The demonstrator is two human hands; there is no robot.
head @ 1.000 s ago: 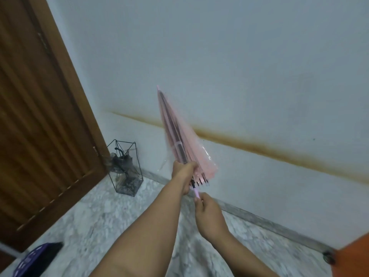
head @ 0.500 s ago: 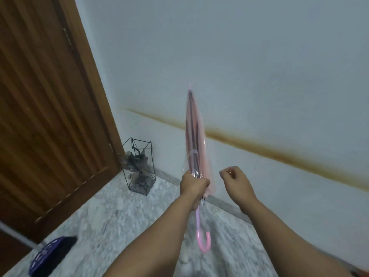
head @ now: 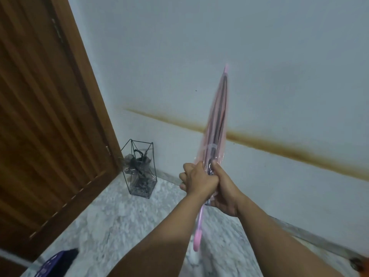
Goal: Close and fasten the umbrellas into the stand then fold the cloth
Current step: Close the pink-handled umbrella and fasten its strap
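A closed pink see-through umbrella [head: 217, 120] points up and slightly right in front of the white wall, its pink hook handle [head: 197, 239] hanging below my hands. My left hand [head: 196, 179] and my right hand [head: 223, 188] both grip the lower end of the folded canopy, pressed together. A strap band wraps the canopy just above my fingers. The black wire umbrella stand [head: 139, 168] sits on the floor in the corner by the door, with a dark umbrella inside it.
A brown wooden door [head: 44, 116] fills the left side. The floor [head: 111, 222] is grey-white marble. A dark purple object [head: 56, 262] lies at the bottom left. A brown stain line runs along the wall [head: 279, 148].
My right hand, free half a second ago, has come back onto the umbrella beside my left hand. The umbrella has tilted from upright to leaning right.
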